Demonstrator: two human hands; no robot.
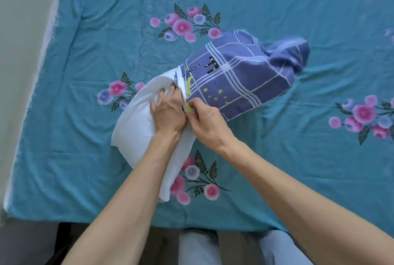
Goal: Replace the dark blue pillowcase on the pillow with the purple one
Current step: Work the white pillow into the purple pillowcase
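A white pillow (136, 124) lies at the middle of the bed, its far half covered by a purple checked pillowcase (236, 77) with yellow stars and black print. The case's loose closed end bunches at the far right. My left hand (168, 111) presses flat on the bare white pillow right at the case's opening, fingertips under its edge. My right hand (209, 119) pinches the opening's hem beside it. No dark blue pillowcase is in view.
The bed is covered by a teal sheet (298, 158) with pink and blue flower prints. Its left edge meets a pale wall or floor strip (19, 51). The near edge is at my legs in light trousers (198, 247).
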